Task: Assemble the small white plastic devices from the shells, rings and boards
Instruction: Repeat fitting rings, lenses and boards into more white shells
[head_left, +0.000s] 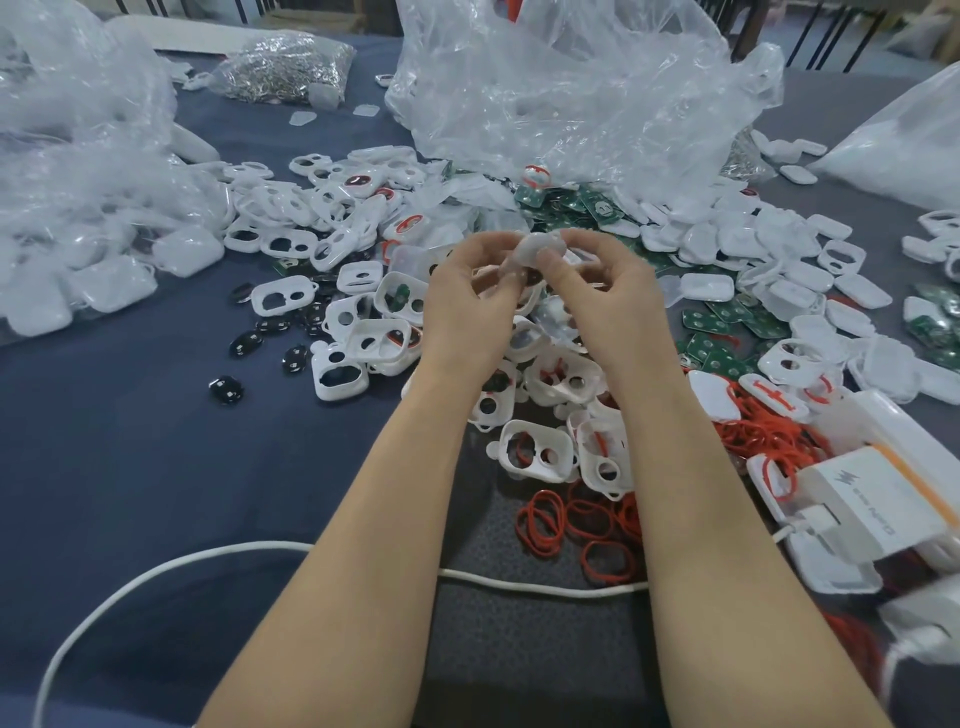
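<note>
Head view: both hands are up together over the heap, fingertips meeting. The left hand (467, 301) and right hand (608, 296) each pinch the same small pale shell (537, 244) between thumb and curled fingers, held off the surface (130, 441). Whether anything is already fitted inside the shell I cannot tell; it is blurred.

Under and just below the hands lies a pile of white frames (535, 449) with two holes each, and more spread out to the left hand's side. Red rings (571, 525) lie loose between the forearms, nearer the person than the hands. Green boards (727, 322) sit to the right of the right hand, among plain white shells. Black discs (244, 343) are scattered well left of the left hand. Beyond the hands stands a crumpled clear bag (571, 93). A white cable (156, 571) runs under both forearms.
</note>
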